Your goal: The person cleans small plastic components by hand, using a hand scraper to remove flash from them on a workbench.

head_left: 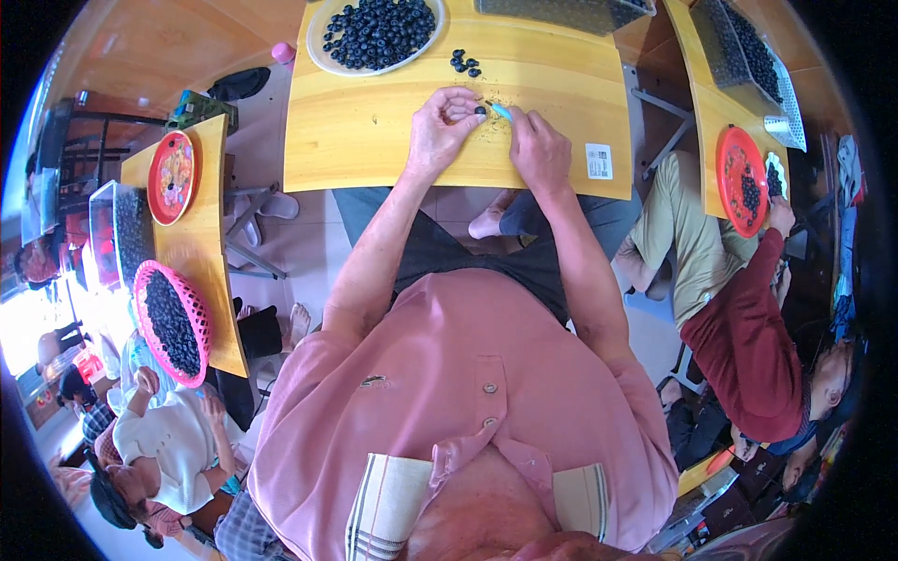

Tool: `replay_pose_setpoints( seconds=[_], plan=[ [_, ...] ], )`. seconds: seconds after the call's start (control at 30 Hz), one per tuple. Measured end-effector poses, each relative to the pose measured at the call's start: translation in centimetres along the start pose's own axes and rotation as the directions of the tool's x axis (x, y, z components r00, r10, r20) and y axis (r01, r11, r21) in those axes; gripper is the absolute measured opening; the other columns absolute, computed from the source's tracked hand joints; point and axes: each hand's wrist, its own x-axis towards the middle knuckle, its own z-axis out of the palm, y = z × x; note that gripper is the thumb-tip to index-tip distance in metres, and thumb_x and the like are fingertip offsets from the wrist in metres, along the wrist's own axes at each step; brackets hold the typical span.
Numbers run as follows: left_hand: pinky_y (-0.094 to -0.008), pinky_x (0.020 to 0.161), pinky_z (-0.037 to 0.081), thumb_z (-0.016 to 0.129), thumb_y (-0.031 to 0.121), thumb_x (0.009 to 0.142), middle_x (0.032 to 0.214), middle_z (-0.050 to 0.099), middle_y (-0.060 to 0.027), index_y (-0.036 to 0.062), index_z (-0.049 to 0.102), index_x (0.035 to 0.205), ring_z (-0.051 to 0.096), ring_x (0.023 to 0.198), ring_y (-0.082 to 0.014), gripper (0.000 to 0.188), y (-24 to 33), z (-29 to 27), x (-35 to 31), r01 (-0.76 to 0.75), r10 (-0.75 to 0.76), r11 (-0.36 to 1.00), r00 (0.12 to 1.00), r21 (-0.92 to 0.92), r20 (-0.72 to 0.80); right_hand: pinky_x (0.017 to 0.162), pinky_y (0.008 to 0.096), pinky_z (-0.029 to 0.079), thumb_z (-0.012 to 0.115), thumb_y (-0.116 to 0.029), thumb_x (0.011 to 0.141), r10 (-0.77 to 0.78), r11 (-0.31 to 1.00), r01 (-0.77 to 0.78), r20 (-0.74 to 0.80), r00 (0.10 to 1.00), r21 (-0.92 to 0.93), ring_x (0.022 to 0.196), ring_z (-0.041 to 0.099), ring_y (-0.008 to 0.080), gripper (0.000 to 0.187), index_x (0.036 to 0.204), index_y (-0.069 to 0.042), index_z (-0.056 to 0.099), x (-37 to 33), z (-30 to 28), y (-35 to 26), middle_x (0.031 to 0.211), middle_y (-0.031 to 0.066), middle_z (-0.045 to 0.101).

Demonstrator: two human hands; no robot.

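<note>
My left hand [443,127] pinches a small dark blue-black ball [481,110], berry- or bead-like, between thumb and fingertips above the wooden table. Closed around a small tool with a light blue handle [501,111] is my right hand [541,150]; the tool's thin tip points at the ball. Fine brown crumbs [496,126] lie scattered beneath both hands. A few more dark balls [465,64] sit in a loose cluster just beyond them. At the far left of the table, a pale round tray [315,47] holds a heap of the same balls.
A clear plastic bin [561,11] stands at the table's far edge, and a label [599,161] lies near its right corner. People work at side tables, with a pink basket [203,323] of dark balls at left and a red tray [732,173] at right.
</note>
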Motion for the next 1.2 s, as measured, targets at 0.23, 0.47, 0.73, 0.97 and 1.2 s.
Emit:
replay_pose_setpoints(
  seconds=[0.23, 0.47, 0.73, 0.97, 1.2],
  plan=[
    [-0.0272, 0.073, 0.056, 0.082, 0.002, 0.082, 0.089, 0.071, -0.0064, 0.0029, 0.074, 0.098, 0.068, 0.079, -0.0132, 0.018, -0.4, -0.6, 0.0, -0.183, 0.217, 0.955, 0.968, 0.233, -0.125, 0.059, 0.0393, 0.057, 0.066, -0.007, 0.086, -0.048, 0.998, 0.051, -0.105, 0.993, 0.034, 0.070, 0.069, 0.0250, 0.026, 0.111, -0.009, 0.069, -0.5, 0.2, 0.0, 0.081, 0.0057, 0.063],
    [-0.0366, 0.082, 0.056, 0.076, 0.000, 0.084, 0.099, 0.071, -0.0125, 0.0035, 0.074, 0.101, 0.069, 0.091, -0.0278, 0.018, 6.1, -7.1, 7.1, -0.337, 0.605, 0.633, 0.777, 0.697, -0.174, 0.056, 0.0396, 0.055, 0.066, -0.007, 0.088, -0.060, 0.996, 0.068, -0.117, 0.991, 0.066, 0.067, 0.067, 0.0265, 0.025, 0.113, -0.010, 0.069, -0.4, 0.2, 0.1, 0.080, 0.0064, 0.062],
    [-0.0434, 0.086, 0.055, 0.072, 0.004, 0.088, 0.099, 0.068, -0.0158, 0.0025, 0.072, 0.107, 0.067, 0.096, -0.0357, 0.019, 3.6, -3.7, 6.1, -0.471, 0.433, 0.503, 0.863, 0.725, 0.260, 0.060, 0.0411, 0.055, 0.068, -0.010, 0.088, 0.028, 0.996, -0.018, -0.117, 0.993, 0.086, 0.070, 0.068, 0.0273, 0.026, 0.114, -0.012, 0.068, -0.4, 0.2, 0.2, 0.080, 0.0071, 0.062],
    [-0.0439, 0.089, 0.053, 0.073, 0.011, 0.088, 0.099, 0.066, -0.0160, 0.0023, 0.073, 0.106, 0.065, 0.099, -0.0350, 0.019, 1.2, -2.2, 6.0, -0.350, 0.311, 0.519, 0.927, 0.780, 0.209, 0.060, 0.0417, 0.055, 0.068, -0.012, 0.090, 0.046, 0.992, -0.033, -0.107, 0.993, 0.120, 0.071, 0.068, 0.0282, 0.026, 0.115, -0.012, 0.069, -0.5, 0.3, 0.4, 0.083, 0.0075, 0.064],
    [-0.0441, 0.088, 0.053, 0.075, 0.013, 0.087, 0.097, 0.065, -0.0165, 0.0022, 0.074, 0.105, 0.064, 0.097, -0.0352, 0.021, 1.5, -1.7, 5.6, -0.326, 0.293, 0.521, 0.936, 0.789, 0.193, 0.061, 0.0417, 0.056, 0.068, -0.010, 0.089, 0.042, 0.991, -0.026, -0.122, 0.992, 0.128, 0.073, 0.069, 0.0282, 0.027, 0.115, -0.012, 0.069, -0.6, 0.2, 0.4, 0.085, 0.0074, 0.065]
  ],
)
